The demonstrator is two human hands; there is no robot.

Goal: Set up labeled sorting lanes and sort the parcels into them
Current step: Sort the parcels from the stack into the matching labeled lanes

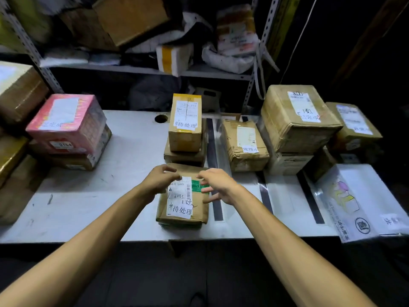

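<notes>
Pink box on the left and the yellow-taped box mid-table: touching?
Apart. The head view shows a stretch of bare table between the pink box and the yellow-taped box.

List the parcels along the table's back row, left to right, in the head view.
Pink shrink-wrapped box → upright brown carton with yellow tape → crumpled brown taped parcel → big brown carton → smaller brown carton.

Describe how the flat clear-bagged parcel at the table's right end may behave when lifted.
The clear-bagged parcel probably feels slippery: glossy film wraps it. Thin and wide, it may bend if lifted by one edge.
</notes>
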